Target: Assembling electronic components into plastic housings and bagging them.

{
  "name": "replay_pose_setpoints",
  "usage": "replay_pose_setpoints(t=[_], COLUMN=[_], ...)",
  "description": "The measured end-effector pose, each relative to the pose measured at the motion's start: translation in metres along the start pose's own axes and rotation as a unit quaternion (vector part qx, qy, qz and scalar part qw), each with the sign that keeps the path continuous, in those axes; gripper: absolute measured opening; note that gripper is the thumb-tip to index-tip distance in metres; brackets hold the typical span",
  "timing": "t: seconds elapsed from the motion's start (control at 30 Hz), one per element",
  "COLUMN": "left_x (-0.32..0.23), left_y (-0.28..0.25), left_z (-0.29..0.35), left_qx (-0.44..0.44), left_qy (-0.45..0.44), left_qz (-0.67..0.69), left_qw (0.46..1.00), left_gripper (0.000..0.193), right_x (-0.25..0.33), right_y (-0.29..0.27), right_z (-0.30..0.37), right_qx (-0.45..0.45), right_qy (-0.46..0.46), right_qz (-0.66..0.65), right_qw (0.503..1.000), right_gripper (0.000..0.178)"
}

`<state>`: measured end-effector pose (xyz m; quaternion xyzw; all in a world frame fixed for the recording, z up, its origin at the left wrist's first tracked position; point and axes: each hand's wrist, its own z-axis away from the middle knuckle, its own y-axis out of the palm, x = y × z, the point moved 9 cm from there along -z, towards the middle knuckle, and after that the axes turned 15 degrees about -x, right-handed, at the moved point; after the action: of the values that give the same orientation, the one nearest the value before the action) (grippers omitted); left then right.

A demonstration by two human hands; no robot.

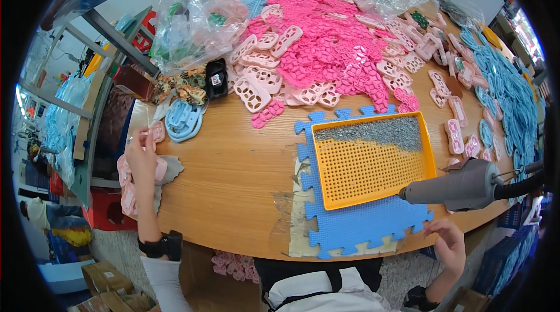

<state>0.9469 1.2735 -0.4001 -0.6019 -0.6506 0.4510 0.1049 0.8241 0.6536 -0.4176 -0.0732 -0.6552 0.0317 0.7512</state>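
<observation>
Left hand [142, 151] at pink parts [128, 200], grip unclear; right hand [450, 248] loose, empty, near mat [367, 221]. Best take one part by rim, neighbours undisturbed.

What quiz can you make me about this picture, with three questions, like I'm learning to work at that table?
1. True or false: the yellow tray lies on the blue foam mat.
2. Which of these is closest to the left hand?
A) the grey tool
B) the pale pink pieces
C) the yellow tray
3. Fill in the blank with near or far: the small grey bits are heaped at the tray's ____ side, as the person sees it.

Key: 1: true. 2: B. 3: far.
</observation>
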Motion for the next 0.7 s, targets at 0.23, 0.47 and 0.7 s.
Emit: replay_pose_setpoints(t=[0.23, 0.47, 0.7], left_x=[0.005, -0.054, -0.157], left_y=[0.061, 0.018, -0.007], left_z=[0.003, 0.042, 0.125], left_qx=[0.077, 0.066, 0.178], left_qy=[0.156, 0.203, 0.207], left_qz=[-0.105, -0.003, 0.101], left_qw=[0.979, 0.977, 0.957], left_gripper=[0.024, 0.030, 0.030], right_x=[-0.011, -0.048, -0.058], right_y=[-0.067, -0.124, -0.110], right_z=[0.002, -0.001, -0.023], right_qx=[-0.239, -0.377, -0.351], right_qy=[0.023, -0.047, -0.112], right_qz=[0.146, 0.324, 0.315], right_qw=[0.960, 0.866, 0.875], right_gripper=[0.013, 0.037, 0.062])
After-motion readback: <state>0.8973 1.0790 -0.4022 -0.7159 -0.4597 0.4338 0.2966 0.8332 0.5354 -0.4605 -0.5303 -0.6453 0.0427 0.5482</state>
